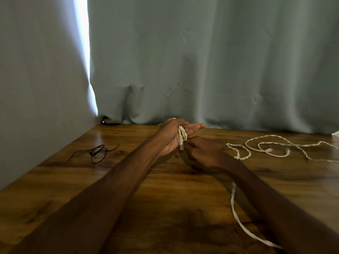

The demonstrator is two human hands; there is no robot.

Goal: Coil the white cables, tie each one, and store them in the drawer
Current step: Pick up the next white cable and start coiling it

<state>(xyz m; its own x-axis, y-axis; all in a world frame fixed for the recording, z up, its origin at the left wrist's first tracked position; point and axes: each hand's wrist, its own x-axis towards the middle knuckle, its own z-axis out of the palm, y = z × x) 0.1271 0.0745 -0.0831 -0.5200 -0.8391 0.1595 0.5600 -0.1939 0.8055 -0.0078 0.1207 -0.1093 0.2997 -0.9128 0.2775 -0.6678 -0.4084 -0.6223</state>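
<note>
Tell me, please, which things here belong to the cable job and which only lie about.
For the job:
- white cable looped over the left hand, pinched by the right hand
- loose white cables on the table

Only lying about:
- black cord (perhaps a tie; I cannot tell)
- curtain

No drawer is in view.

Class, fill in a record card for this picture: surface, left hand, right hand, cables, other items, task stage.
Surface: brown wooden table
Left hand: fingers straight, loops of white cable with clear plug across its palm
Right hand: fingers curled, pinching that cable by the plug
Loose cable: twisted white cable sprawled on table, right side
Other items: thin black cord, left side; grey-green curtain behind
Task stage: coiling; nothing tied; no drawer in view
</note>
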